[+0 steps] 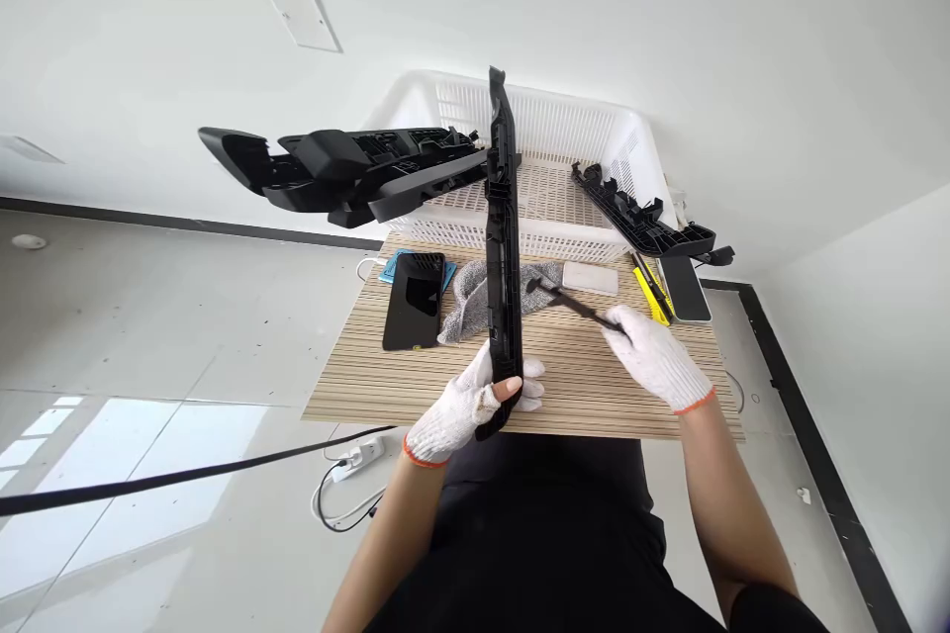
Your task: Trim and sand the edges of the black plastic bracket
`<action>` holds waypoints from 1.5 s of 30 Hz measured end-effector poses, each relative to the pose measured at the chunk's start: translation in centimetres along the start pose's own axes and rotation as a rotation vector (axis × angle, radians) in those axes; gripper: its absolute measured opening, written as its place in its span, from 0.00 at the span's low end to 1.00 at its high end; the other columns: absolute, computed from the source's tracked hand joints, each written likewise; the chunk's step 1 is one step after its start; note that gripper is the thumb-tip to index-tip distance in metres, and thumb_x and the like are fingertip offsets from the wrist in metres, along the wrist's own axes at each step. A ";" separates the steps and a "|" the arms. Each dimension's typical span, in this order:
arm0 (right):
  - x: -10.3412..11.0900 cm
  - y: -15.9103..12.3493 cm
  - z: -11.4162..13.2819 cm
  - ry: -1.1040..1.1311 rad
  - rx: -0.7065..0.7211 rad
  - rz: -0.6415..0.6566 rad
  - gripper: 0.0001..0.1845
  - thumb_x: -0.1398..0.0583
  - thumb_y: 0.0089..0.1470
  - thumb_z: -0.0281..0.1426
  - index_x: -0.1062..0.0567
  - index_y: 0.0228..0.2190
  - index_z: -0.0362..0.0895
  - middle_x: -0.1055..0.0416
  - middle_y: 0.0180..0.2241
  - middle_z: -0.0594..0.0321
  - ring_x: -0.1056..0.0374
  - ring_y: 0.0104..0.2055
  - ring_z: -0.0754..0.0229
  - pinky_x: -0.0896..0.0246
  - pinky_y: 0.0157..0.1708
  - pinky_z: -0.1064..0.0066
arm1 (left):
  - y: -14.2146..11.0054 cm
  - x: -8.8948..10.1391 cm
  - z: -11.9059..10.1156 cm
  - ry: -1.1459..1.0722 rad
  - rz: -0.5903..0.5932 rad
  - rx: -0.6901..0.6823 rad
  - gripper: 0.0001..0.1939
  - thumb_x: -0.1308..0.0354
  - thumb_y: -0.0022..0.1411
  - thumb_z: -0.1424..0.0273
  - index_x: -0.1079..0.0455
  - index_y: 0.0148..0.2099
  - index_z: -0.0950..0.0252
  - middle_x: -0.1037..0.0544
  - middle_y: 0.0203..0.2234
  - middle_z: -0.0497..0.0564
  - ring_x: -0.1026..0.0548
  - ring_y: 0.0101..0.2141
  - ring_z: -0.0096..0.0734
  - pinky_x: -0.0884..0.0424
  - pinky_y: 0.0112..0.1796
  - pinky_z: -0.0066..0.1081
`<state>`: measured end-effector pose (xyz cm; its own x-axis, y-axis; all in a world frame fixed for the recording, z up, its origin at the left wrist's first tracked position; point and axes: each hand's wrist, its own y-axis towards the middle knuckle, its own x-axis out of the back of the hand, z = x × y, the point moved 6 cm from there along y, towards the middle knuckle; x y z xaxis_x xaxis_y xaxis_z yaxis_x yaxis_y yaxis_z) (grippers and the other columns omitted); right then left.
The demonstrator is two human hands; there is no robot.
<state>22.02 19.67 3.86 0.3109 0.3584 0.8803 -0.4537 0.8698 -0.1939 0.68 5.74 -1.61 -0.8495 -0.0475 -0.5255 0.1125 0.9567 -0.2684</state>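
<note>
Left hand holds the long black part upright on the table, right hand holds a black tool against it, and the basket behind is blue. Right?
Not quite: the head view shows the basket is white, not blue. The rest stands: the left hand holds the long black part upright on the table, and the right hand holds the black tool against it.

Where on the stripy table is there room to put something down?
The table is bare in its near left corner, below the phone and left of the left hand. There is also bare board between the long black part and the right hand. The far edge is crowded: phone, grey cloth, yellow knife, white basket.
</note>
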 end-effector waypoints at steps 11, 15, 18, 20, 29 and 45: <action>1.8 -1.1 1.7 0.036 0.107 -0.225 0.24 0.47 0.66 0.53 0.33 0.28 0.49 0.35 0.20 0.67 0.40 0.22 0.62 0.54 0.25 0.69 | 1.3 0.4 -0.9 0.063 -0.151 0.015 0.24 0.28 0.63 0.56 0.33 0.51 0.62 0.19 0.38 0.52 0.19 0.37 0.36 0.19 0.40 0.38; 1.9 -0.2 3.2 -0.154 0.191 -0.311 0.29 0.50 0.67 0.56 0.31 0.26 0.47 0.35 0.19 0.65 0.42 0.22 0.62 0.58 0.25 0.68 | 1.3 -0.4 -1.5 0.200 -0.108 -0.064 0.21 0.32 0.65 0.54 0.35 0.45 0.63 0.21 0.31 0.48 0.22 0.30 0.31 0.24 0.35 0.33; 2.5 0.0 4.3 -0.285 0.209 -0.324 0.30 0.52 0.69 0.53 0.26 0.29 0.46 0.29 0.22 0.61 0.37 0.25 0.61 0.57 0.27 0.68 | 1.2 -0.7 -1.6 0.297 -0.111 -0.109 0.20 0.35 0.68 0.53 0.36 0.43 0.62 0.23 0.27 0.46 0.24 0.27 0.28 0.28 0.33 0.31; 3.0 -0.1 4.9 -0.369 0.191 -0.319 0.31 0.52 0.70 0.52 0.23 0.32 0.45 0.27 0.23 0.60 0.35 0.26 0.60 0.57 0.27 0.68 | 1.2 -0.6 -1.5 0.335 -0.122 -0.113 0.20 0.36 0.68 0.53 0.37 0.43 0.62 0.23 0.26 0.46 0.25 0.26 0.28 0.30 0.32 0.30; 4.3 -2.2 7.6 -0.629 0.151 -0.238 0.33 0.58 0.73 0.50 0.20 0.38 0.45 0.23 0.28 0.57 0.34 0.25 0.59 0.64 0.25 0.65 | 1.1 -0.1 -0.4 0.438 -0.174 -0.119 0.19 0.36 0.68 0.54 0.36 0.47 0.61 0.22 0.28 0.45 0.23 0.27 0.29 0.29 0.32 0.30; 1.8 -0.5 5.4 -0.488 -0.031 -0.295 0.42 0.50 0.59 0.67 0.19 0.29 0.42 0.25 0.23 0.52 0.29 0.28 0.53 0.62 0.26 0.67 | 0.9 -0.3 -0.7 0.411 -0.154 -0.079 0.20 0.35 0.67 0.54 0.37 0.46 0.62 0.23 0.28 0.46 0.23 0.26 0.30 0.29 0.29 0.31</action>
<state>18.31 18.02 7.93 -0.0041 -0.0926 0.9957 -0.3790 0.9215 0.0841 0.67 6.84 -1.16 -0.9893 -0.0886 -0.1156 -0.0576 0.9671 -0.2477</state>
